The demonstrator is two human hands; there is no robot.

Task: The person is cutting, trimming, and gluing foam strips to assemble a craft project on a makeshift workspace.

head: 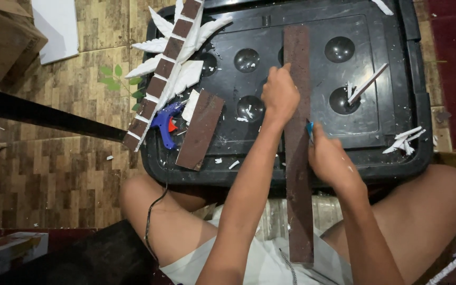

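Two hands work one long brown strip (297, 158) running near-to-far: left hand (279, 94) presses it flat, right hand (329, 158) grips a blue-handled cutter (310, 129) at its right edge.

Two bare forearms reach forward; left hand (279, 94) pressed flat, fingers curled, right hand (331, 159) closed in a fist.

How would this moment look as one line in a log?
left hand: pressing long brown strip | right hand: blue-handled tool at strip edge | surface: black lid
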